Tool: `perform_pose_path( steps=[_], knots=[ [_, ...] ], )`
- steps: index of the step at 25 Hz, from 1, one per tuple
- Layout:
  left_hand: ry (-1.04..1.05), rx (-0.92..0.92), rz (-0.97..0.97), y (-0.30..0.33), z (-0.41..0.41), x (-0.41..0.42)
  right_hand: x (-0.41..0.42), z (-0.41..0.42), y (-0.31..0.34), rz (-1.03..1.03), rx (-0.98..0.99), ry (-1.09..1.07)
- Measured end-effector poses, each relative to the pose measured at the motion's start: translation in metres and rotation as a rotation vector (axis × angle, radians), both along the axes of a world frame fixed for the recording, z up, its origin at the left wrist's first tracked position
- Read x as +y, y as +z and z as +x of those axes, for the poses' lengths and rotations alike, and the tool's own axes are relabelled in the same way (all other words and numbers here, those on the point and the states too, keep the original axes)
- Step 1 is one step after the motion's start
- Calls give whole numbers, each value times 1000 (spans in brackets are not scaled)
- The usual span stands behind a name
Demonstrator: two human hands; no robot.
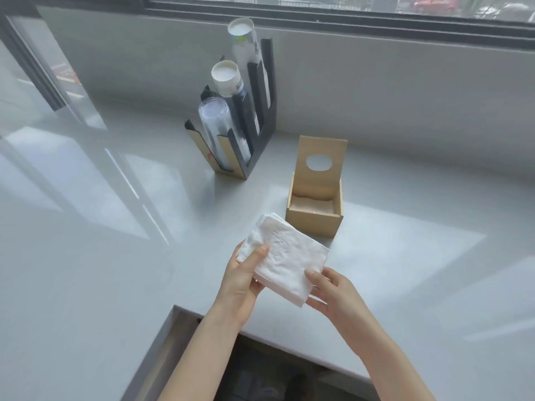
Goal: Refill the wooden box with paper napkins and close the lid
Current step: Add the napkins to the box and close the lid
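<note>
Here both hands' fingers (262, 251) clamp one napkin stack (285, 260) near one open wooden box (314, 218).

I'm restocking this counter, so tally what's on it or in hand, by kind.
Cup stacks: 3 (two paper, one clear plastic)
Cup holder: 1
Wooden box, lid up: 1
Napkin stack, held by both hands: 1
Total: 6
</note>
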State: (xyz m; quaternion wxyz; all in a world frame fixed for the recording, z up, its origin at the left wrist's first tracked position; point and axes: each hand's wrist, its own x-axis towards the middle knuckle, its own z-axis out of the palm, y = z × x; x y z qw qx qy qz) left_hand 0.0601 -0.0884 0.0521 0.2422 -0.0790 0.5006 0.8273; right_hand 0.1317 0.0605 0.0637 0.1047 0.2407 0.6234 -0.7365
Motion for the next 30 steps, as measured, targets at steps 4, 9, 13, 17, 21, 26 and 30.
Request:
perform_pose_path(
  steps=[4,9,13,17,21,26,30],
  knots=[
    [-30,-8,-58,3,-24,28,34,-29,2,52,24,-92],
    [-132,68,-282,11,-46,46,66,-54,4,184,49,-88],
    [-135,134,-441,19,-70,55,75,-76,10,272,55,-97],
    [-173,256,-609,26,-97,63,79,-94,14,429,62,-145],
    [-184,393,-767,28,-126,74,81,-115,23,581,72,-173],
    [-241,441,-901,21,-157,89,88,-147,20,742,60,-181],
    [-281,512,-1015,9,-172,102,91,-164,8,951,13,-139]
  ],
)
